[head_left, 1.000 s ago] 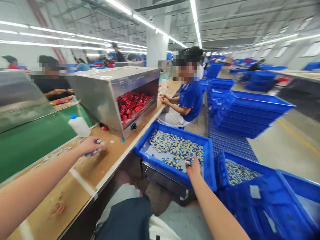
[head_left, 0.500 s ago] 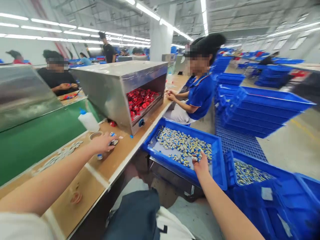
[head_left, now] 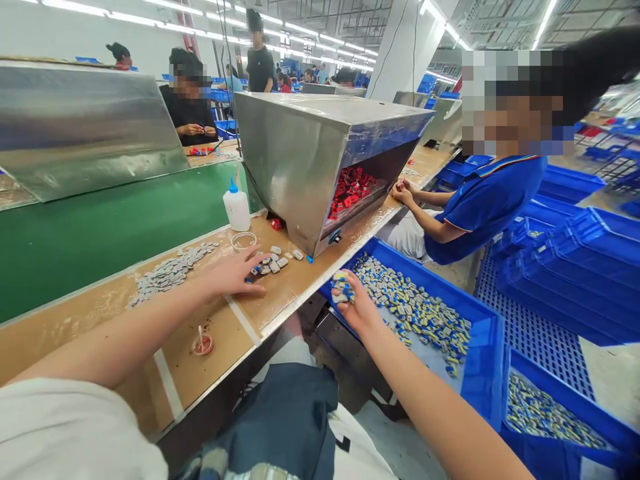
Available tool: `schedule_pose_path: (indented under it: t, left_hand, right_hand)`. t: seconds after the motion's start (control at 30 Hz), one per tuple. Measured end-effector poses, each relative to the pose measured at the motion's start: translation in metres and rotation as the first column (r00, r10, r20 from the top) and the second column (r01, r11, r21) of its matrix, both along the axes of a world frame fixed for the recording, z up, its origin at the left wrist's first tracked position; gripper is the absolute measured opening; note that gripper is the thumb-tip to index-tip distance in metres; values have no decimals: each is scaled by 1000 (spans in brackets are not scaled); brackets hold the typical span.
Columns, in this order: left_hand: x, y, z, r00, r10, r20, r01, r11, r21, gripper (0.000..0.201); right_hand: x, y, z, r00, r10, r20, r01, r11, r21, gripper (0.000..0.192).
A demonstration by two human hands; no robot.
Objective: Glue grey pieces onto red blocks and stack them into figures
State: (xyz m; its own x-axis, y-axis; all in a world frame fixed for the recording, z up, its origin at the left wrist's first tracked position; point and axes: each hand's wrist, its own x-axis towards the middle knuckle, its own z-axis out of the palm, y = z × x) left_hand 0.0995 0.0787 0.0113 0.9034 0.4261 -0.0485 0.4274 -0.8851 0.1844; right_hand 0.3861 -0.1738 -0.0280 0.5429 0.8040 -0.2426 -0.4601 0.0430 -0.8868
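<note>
My left hand [head_left: 239,273] lies over the brown bench with its fingers spread, beside and partly over a small heap of grey-and-blue plastic pieces [head_left: 274,264]. Several small grey, blue and yellow plastic pieces [head_left: 343,287] are bunched in my right hand [head_left: 359,301], its fingers curled round them above the near corner of a blue crate [head_left: 493,347]. Many more such pieces [head_left: 410,293] fill much of that crate. Flat grey pieces [head_left: 173,270] are spread on the bench left of my left hand.
A metal hood [head_left: 295,160] holding red pieces [head_left: 353,190] stands on the bench. Near it are a white bottle with a blue tip [head_left: 237,208] and a clear ring [head_left: 243,241]. A small reddish dish [head_left: 203,344] sits close by. A co-worker in blue [head_left: 500,200] sits at right, near stacked crates [head_left: 580,267].
The view has swung right. My right hand has come up from among the crate's pieces toward the bench with a handful. My left hand has opened, and loose pieces now lie under and beside it.
</note>
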Motion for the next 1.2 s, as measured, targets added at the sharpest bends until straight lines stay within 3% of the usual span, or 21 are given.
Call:
schedule_pose_path:
  t: [0.1, 0.2, 0.3, 0.43, 0.5, 0.6, 0.63, 0.7, 0.8, 1.0, 1.1, 1.2]
  left_hand:
    - [0, -8, -15, 998, 14, 61, -10, 998, -65, 114]
    - [10, -12, -29, 988, 63, 140, -43, 989, -141, 112]
    - [18, -10, -41, 961, 103, 258, -55, 981, -186, 114]
    - [20, -4, -52, 920, 95, 380, -29, 984, -177, 109]
    - [19, -2, -55, 906, 87, 413, -20, 986, -164, 104]
    - [16, 2, -57, 895, 66, 441, -6, 991, -137, 97]
    - [16, 3, -57, 893, 63, 446, -7, 992, -126, 95]
    - [15, 5, -55, 889, 67, 453, -25, 995, -99, 94]
    - [14, 8, -52, 888, 98, 450, -67, 994, -84, 98]
    - [12, 9, -47, 893, 186, 409, -146, 981, -128, 108]
    - [13, 7, -42, 901, 211, 379, -163, 974, -154, 105]
    - [15, 4, -36, 901, 236, 363, -183, 967, -175, 106]
  right_hand:
    - [-23, 53, 1, 983, 97, 157, -91, 995, -48, 55]
    - [-43, 100, -1, 907, 174, 384, -130, 982, -139, 45]
    - [-58, 125, -1, 736, 245, 631, -162, 969, -187, 35]
    - [-70, 128, 2, 468, 324, 822, -263, 939, -221, 46]
    - [-72, 126, 3, 248, 351, 903, -302, 914, -272, 47]
    - [-72, 129, 4, -225, 293, 929, -286, 892, -350, 48]
    - [-71, 132, 5, -337, 253, 907, -278, 893, -353, 50]
    - [-68, 140, 6, -435, 180, 882, -288, 901, -325, 53]
    - [-62, 154, 6, -471, 120, 874, -303, 908, -288, 53]
    - [-57, 170, 3, -400, 45, 915, -303, 936, -178, 57]
    - [-57, 164, 1, -345, -24, 938, -274, 959, -76, 61]
    - [-48, 137, -10, -289, -191, 938, -297, 949, 102, 53]
